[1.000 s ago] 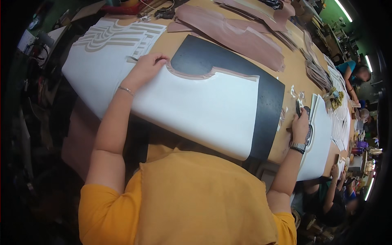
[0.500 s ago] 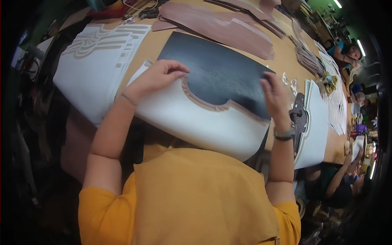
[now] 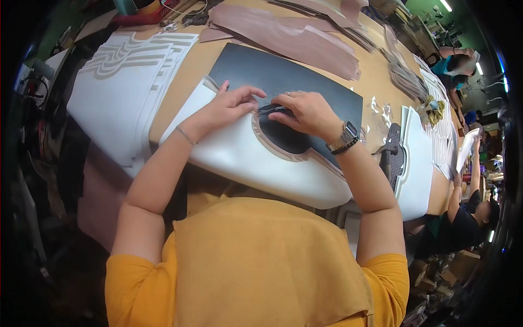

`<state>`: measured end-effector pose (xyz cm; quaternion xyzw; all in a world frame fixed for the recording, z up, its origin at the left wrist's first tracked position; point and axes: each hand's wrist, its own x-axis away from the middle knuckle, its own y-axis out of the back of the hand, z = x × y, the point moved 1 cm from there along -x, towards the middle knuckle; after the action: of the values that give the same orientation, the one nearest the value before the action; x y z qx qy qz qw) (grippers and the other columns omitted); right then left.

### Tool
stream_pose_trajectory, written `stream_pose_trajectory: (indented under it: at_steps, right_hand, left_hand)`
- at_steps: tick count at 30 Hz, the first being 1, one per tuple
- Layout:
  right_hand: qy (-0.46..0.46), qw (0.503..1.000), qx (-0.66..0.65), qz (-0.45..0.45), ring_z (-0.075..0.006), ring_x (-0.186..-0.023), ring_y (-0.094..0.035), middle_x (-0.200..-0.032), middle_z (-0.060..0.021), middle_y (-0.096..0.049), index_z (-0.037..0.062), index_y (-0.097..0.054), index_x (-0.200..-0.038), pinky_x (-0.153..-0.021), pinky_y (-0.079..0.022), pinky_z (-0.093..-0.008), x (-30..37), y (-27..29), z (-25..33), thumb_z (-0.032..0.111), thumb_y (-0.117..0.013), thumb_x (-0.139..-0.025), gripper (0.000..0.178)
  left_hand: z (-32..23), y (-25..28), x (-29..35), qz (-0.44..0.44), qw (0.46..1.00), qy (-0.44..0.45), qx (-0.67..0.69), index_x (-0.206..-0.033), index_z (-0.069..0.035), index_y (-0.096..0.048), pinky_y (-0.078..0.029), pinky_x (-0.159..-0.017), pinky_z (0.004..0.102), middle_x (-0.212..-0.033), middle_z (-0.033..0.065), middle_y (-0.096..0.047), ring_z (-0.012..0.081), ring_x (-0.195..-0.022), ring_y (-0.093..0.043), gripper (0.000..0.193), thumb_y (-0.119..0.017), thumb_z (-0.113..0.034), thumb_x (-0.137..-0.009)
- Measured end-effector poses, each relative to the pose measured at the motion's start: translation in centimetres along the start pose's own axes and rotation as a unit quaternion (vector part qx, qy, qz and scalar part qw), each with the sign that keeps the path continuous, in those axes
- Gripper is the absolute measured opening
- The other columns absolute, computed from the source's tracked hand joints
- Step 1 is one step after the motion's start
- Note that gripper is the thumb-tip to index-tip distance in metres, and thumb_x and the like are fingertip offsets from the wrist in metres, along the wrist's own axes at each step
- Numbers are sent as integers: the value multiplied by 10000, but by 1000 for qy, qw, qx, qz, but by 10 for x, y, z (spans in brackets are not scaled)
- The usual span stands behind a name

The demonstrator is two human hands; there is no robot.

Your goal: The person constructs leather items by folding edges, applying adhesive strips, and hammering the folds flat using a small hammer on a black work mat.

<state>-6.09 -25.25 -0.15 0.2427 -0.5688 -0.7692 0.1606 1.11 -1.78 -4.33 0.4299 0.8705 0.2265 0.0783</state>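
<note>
A white sheet-like panel [image 3: 245, 163] with a curved cutout lies over a black board [image 3: 321, 87]. Along the cutout runs a brownish folded edge with small pleats. My left hand [image 3: 226, 111] lies on the panel, fingers apart, its thumb at the upper left end of the cutout. Just across from it, my right hand [image 3: 308, 111] is closed round a small dark tool [image 3: 266, 108]; the tip points to the edge beside my left thumb. What kind of tool it is, I cannot tell, since the fingers hide most of it.
White panels [image 3: 117, 92] with beige strips overlap at the left. Brownish-pink pieces [image 3: 283, 38] lie at the back. More white panels [image 3: 419, 174] stand at the right beside a dark textured object [image 3: 395, 158]. White scraps [image 3: 376, 109] lie nearby. Two people [image 3: 460, 65] are at the far right.
My right hand has moved left from the board's right side to the cutout, and a dark tool now shows in it. My left hand has shifted slightly right and down.
</note>
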Motion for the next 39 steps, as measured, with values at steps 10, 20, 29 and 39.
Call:
stream_pose_trajectory:
  at_steps: [10,20,29,39]
  right_hand:
    - [72,997,17,30,-310,-761,-677,-814,-75,-671,137,-659,-1034,-632,-526,-426,-17,3,-10,444,-636,-943,321]
    - [135,990,29,22,-300,-711,-663,-806,-80,-660,121,-647,-993,-607,-512,-420,-22,3,-15,409,-613,-963,291]
    - [109,993,12,45,-304,-754,-666,-830,-74,-670,124,-662,-1010,-627,-508,-418,-23,5,-15,379,-680,-918,271]
    - [101,994,-20,36,-329,-708,-656,-773,-92,-665,125,-659,-980,-595,-503,-435,-20,-2,-18,395,-672,-926,275]
  left_hand:
    - [1,1,0,5,1000,-6,-3,-1353,-234,-549,116,-1179,588,-971,-94,-653,77,-1075,-612,318,-531,-243,-1035]
    - [3,0,-2,4,1000,-8,-7,-1335,-230,-559,104,-1183,593,-940,-94,-634,79,-1042,-612,308,-535,-233,-1028]
    - [1,0,-1,5,1000,-8,-6,-1334,-225,-557,98,-1187,595,-933,-93,-622,79,-1024,-613,309,-538,-219,-1026]
    - [1,-1,-1,5,1000,-10,-3,-1336,-216,-553,93,-1192,593,-915,-98,-608,74,-1011,-609,333,-554,-198,-1003]
